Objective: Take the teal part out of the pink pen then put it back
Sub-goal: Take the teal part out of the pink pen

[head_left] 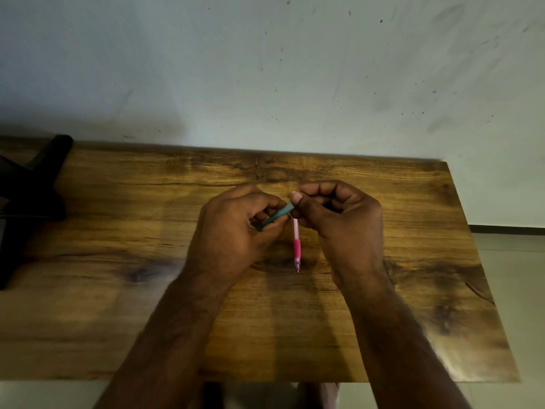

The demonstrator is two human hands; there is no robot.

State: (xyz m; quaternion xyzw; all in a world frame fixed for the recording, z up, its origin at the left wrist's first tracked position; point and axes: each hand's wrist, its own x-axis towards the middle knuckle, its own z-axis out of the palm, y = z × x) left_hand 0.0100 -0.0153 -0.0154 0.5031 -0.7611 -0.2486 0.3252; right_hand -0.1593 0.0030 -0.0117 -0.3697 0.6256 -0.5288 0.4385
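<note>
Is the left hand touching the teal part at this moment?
Touching. The head view shows the left hand with its fingers curled round the teal part, which runs out of its grip toward the right hand.

Scuffed pale wall point(265, 69), wooden table point(118, 290), perhaps tiled floor point(513, 261), dim light

Both hands, left point(236, 225) and right point(339, 214), curled, fingertips meeting.

Over the middle of a wooden table point(118, 290), the left hand point(233, 231) grips a teal part point(275, 216) slanting up toward the right hand point(339, 219), which pinches the top of a pink pen point(296, 246) hanging tip-down, near a dark stand point(32, 199) at far left.
</note>
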